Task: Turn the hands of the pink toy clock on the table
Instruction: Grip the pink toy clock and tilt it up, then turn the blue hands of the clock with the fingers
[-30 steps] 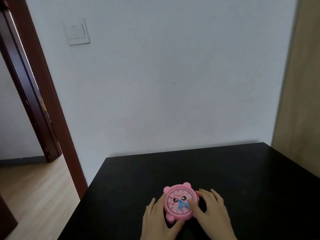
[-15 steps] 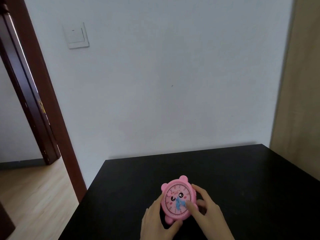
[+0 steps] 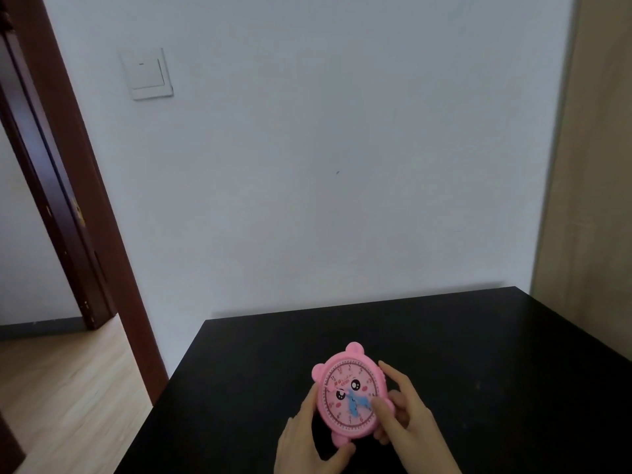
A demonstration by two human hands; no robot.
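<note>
The pink toy clock (image 3: 342,381) with two round ears, a cartoon face and blue hands (image 3: 355,403) is tilted up and leaning left on the black table (image 3: 478,371). My left hand (image 3: 304,446) grips its left rim and lower foot, thumb under the bottom edge. My right hand (image 3: 407,422) wraps the clock's right side, with one fingertip pressed on the face at the tip of a blue hand.
A white wall with a light switch (image 3: 150,75) stands behind the table. A dark wooden door frame (image 3: 85,213) and wood floor (image 3: 61,388) lie to the left. A beige panel (image 3: 591,200) borders the table's right side.
The clock has been lifted from lying flatter on the table and tilted more upright and leftward. My right fingertip has stayed on the blue hands while both hands shifted with it.
</note>
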